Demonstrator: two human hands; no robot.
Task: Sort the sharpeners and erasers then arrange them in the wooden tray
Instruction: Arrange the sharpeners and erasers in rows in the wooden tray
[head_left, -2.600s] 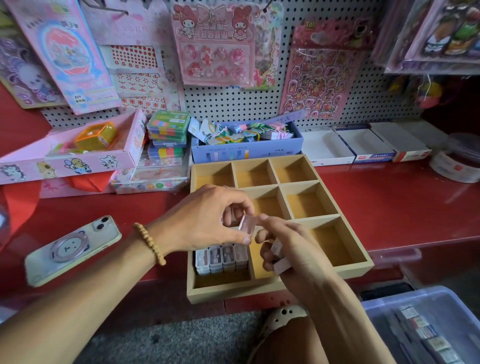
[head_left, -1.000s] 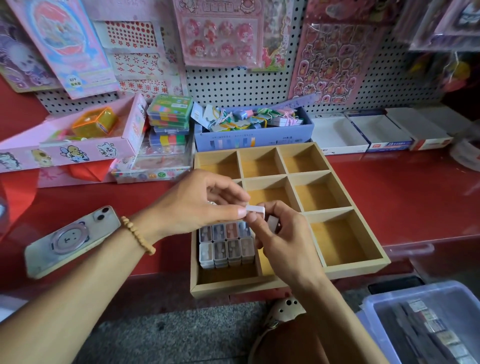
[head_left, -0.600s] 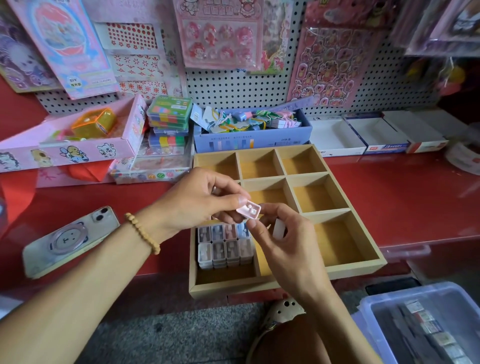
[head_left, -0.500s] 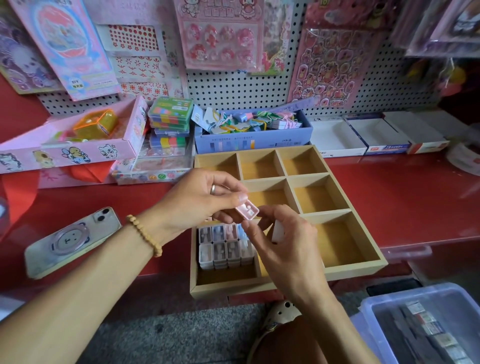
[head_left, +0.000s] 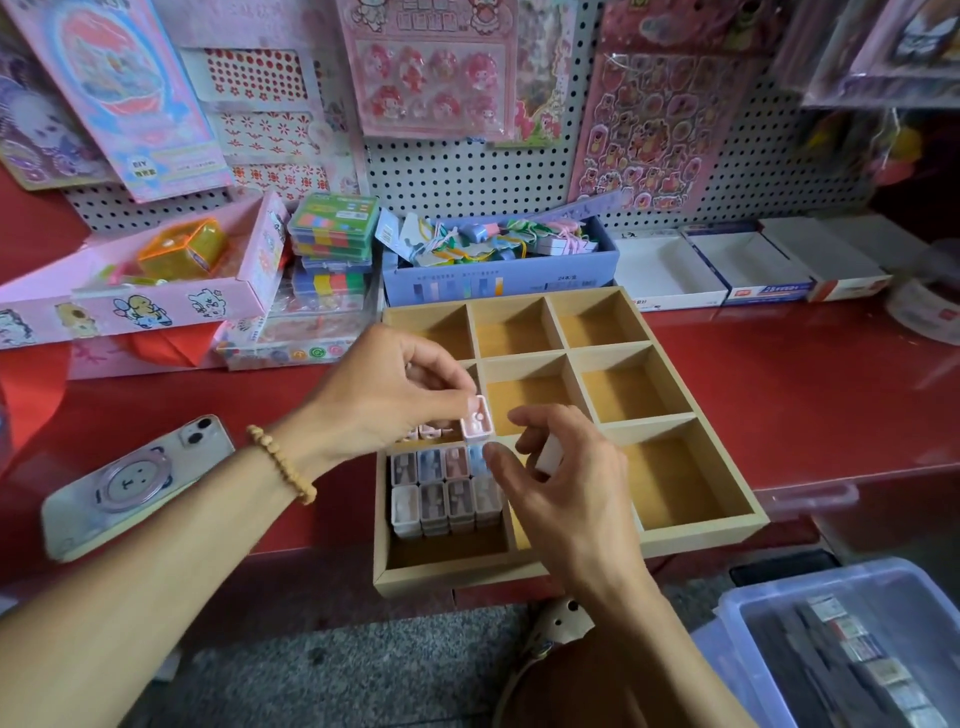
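My left hand (head_left: 384, 395) had lowered the pink sharpener (head_left: 477, 420) it pinched toward the wooden tray (head_left: 696, 535); my right hand (head_left: 566, 478) gripped a white piece (head_left: 549, 453). No label was legible.

head cam | looks forward-down | close over wooden tray (head_left: 696, 538) on red counter (head_left: 805, 395)

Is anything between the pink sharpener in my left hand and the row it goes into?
Nothing visible: the pink sharpener, pinched by the left hand, hangs just above the sharpener rows.
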